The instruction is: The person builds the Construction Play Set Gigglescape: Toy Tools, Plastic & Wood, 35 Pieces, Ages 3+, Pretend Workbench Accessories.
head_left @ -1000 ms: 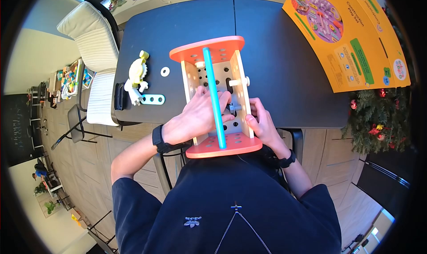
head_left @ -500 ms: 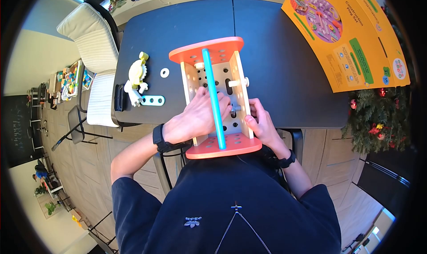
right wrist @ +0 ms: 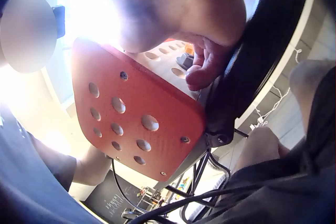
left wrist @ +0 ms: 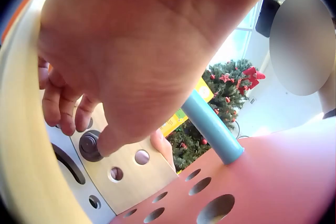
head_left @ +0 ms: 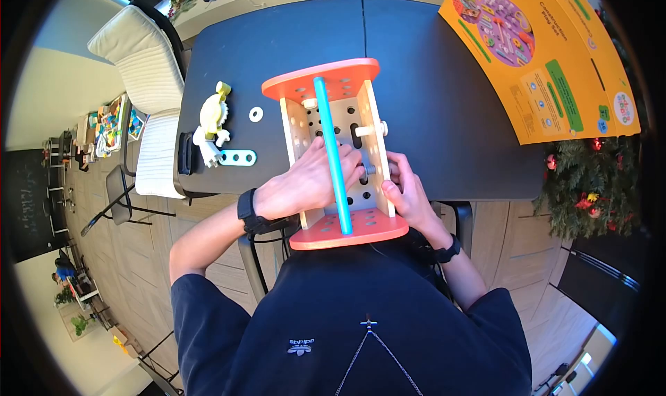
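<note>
A toy toolbox [head_left: 350, 239] with red ends, pale perforated sides and a blue handle rod [head_left: 331, 139] stands at the table's near edge. My left hand [head_left: 302, 182] reaches inside under the rod. It pinches a round grey nut [left wrist: 90, 146] against the inner face of the right side panel [left wrist: 131, 182], thumb at the nut's rim. Outside that panel, my right hand [head_left: 409, 196] grips it, thumb by its top edge and fingers behind. A grey bolt head [right wrist: 185, 61] shows beside the right fingers. Farther along the panel sits a cream bolt [head_left: 373, 129].
On the table's left are a pale-yellow and white toy assembly [head_left: 214, 122], a white washer [head_left: 256, 114] and a light-blue perforated strip [head_left: 238, 158]. A large yellow box [head_left: 548, 63] stands at the right, near a decorated Christmas tree [head_left: 590, 184]. A chair [head_left: 156, 146] is at the left.
The left hand's fingers have shifted slightly at the grey nut, now covering more of it in the head view. The right hand and toolbox stay nearly in place.
</note>
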The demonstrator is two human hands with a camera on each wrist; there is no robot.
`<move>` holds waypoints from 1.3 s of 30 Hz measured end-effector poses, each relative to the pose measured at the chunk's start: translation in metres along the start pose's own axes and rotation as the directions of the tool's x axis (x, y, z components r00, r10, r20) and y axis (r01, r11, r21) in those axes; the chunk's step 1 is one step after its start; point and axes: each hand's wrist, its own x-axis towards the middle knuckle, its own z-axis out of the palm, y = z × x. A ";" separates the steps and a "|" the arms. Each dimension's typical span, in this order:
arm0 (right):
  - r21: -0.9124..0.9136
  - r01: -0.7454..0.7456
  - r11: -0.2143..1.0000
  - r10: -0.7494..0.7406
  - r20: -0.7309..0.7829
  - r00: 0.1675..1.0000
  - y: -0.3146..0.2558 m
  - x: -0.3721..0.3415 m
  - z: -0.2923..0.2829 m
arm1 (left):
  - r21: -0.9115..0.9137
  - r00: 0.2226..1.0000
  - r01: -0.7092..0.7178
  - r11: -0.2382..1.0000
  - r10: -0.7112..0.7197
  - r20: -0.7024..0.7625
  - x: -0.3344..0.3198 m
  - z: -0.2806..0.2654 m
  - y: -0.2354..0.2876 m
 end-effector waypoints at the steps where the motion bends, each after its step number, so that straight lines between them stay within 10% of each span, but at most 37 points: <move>1: 0.003 0.011 1.000 -0.011 -0.017 1.000 -0.001 -0.001 0.001 | -0.059 1.000 -0.013 0.998 0.011 -0.029 0.001 -0.001 0.001; 10: 0.004 -0.028 1.000 0.028 0.001 1.000 0.002 0.000 0.000 | 0.115 0.994 -0.017 0.993 0.004 0.107 0.001 0.003 -0.004; 16: 0.023 -0.010 1.000 0.011 -0.008 1.000 0.003 -0.001 0.001 | -0.109 0.997 0.014 0.994 -0.022 -0.076 0.004 -0.003 0.006; 22: -0.006 -0.001 1.000 0.001 -0.006 1.000 0.006 -0.001 0.000 | -0.041 0.987 0.035 0.999 -0.028 0.161 0.011 0.000 -0.001; 39: 0.012 0.006 1.000 -0.006 -0.005 1.000 0.005 0.000 0.001 | -0.172 0.956 0.222 0.960 -0.179 0.231 0.018 -0.005 0.005</move>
